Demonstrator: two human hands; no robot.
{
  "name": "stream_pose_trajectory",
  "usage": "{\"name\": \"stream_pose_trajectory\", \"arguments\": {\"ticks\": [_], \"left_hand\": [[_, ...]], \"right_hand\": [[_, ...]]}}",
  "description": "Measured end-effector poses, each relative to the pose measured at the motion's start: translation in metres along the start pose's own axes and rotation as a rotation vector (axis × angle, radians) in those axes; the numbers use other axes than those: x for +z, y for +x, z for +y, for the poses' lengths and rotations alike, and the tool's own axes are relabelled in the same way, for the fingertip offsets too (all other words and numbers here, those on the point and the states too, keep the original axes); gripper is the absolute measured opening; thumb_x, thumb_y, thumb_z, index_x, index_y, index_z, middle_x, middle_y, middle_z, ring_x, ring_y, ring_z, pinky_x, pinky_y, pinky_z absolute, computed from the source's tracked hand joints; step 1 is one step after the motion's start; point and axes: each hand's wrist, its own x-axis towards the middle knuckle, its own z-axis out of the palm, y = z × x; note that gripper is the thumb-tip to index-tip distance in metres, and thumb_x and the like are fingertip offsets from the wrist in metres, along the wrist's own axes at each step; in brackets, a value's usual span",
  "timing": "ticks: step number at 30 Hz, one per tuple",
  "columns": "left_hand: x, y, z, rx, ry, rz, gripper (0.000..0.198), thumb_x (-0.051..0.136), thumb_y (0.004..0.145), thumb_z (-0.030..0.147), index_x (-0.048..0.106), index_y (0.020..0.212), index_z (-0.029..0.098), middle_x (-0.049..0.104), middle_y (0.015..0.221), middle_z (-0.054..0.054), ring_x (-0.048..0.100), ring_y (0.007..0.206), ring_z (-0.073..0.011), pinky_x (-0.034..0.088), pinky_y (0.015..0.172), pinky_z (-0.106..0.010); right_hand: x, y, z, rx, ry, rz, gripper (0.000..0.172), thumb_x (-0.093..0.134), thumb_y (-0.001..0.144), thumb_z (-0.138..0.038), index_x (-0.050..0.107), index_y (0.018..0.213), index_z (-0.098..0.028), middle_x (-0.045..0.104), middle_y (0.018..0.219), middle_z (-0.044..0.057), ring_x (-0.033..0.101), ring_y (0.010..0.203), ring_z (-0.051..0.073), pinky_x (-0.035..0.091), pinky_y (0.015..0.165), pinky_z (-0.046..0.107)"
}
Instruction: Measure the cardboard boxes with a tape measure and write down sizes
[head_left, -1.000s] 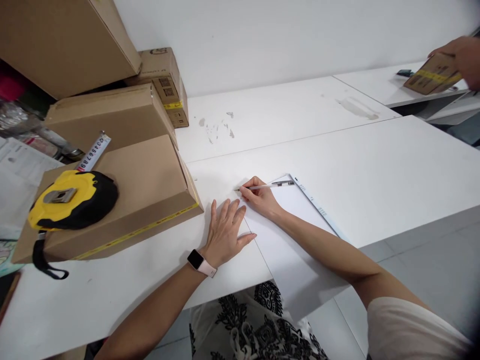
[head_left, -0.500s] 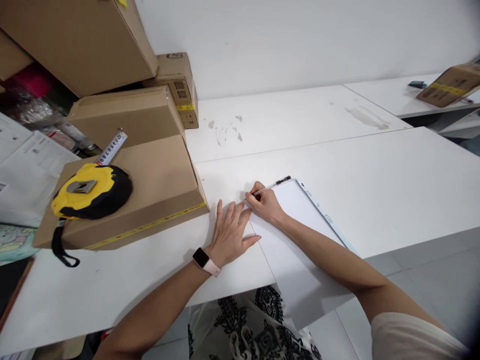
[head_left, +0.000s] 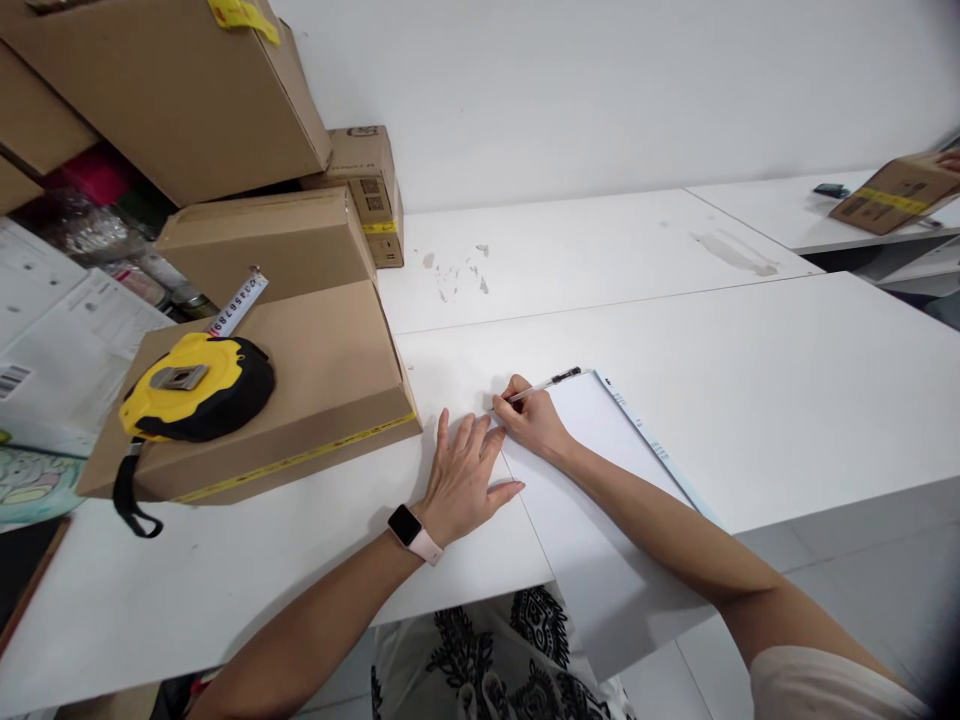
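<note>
My right hand [head_left: 534, 422] pinches a clear pen [head_left: 546, 384] with a black end, its tip down near the left edge of a white paper pad [head_left: 604, 440]. The pad has a pale blue strip along its right side and hangs over the table's front edge. My left hand [head_left: 466, 475] lies flat with fingers spread on the white table, left of the pad; its fingertips are close to the pen tip. To its left, a yellow and black tape measure [head_left: 196, 388] rests on a cardboard box [head_left: 322, 345], a short length of blade pulled out. Any writing is too small to see.
More cardboard boxes [head_left: 172, 100] are stacked at the back left, beside white packages [head_left: 45, 340]. The white table [head_left: 750, 400] runs to the right along a wall. At the far right, another person's hand [head_left: 951, 160] touches a taped carton [head_left: 892, 195].
The view has tilted slightly, so things sit a little lower in it. My hands hold nearly the same pose. At the far right, fingers now show on the carton.
</note>
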Motion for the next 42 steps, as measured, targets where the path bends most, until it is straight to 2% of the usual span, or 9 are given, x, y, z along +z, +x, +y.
{"name": "stream_pose_trajectory", "arguments": {"ticks": [42], "left_hand": [[-0.0009, -0.0001, -0.0007, 0.008, -0.002, 0.0, 0.067, 0.054, 0.092, 0.059, 0.05, 0.138, 0.011, 0.055, 0.139, -0.021, 0.043, 0.136, -0.038, 0.008, 0.121, -0.067]], "right_hand": [[-0.0012, 0.0008, -0.0017, 0.015, -0.016, 0.01, 0.019, 0.056, 0.083, -0.031, 0.043, 0.071, -0.024, 0.042, 0.052, -0.007, 0.042, 0.05, 0.012, 0.031, 0.052, 0.028]]}}
